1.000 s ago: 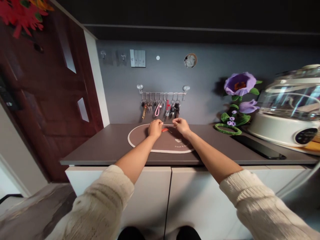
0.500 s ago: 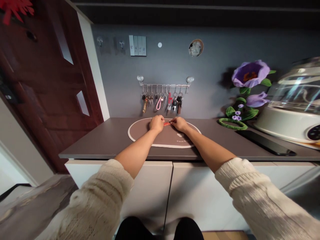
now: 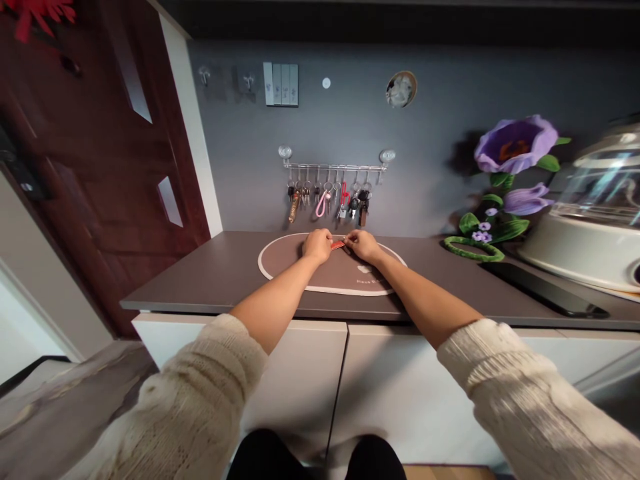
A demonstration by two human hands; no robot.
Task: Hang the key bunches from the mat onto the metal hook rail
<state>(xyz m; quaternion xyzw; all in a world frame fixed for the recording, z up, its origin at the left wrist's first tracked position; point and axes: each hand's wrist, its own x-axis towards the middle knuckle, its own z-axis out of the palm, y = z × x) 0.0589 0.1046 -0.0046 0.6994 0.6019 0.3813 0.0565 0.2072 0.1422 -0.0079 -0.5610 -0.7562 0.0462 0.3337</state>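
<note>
Over the oval brown mat with a pale rim, both hands meet near its back edge. My left hand is closed, with a small flat red piece pinched at its fingertips; it looks like a tag or strap. The piece spans the short gap towards my right hand. That hand's fingers are pinched together at the other end of the red piece, around something small with a dull metallic look. Fingers cover most of it, so its kind is unclear.
Several key bunches hang from a hooked rail on the grey wall. On the counter to the right are a black phone-like slab, purple fabric flowers and a cream appliance. A dark red door stands left.
The head view has shifted slightly. Both hands stay close together above the mat, and the red piece between them shows a little more and is tilted slightly differently.
</note>
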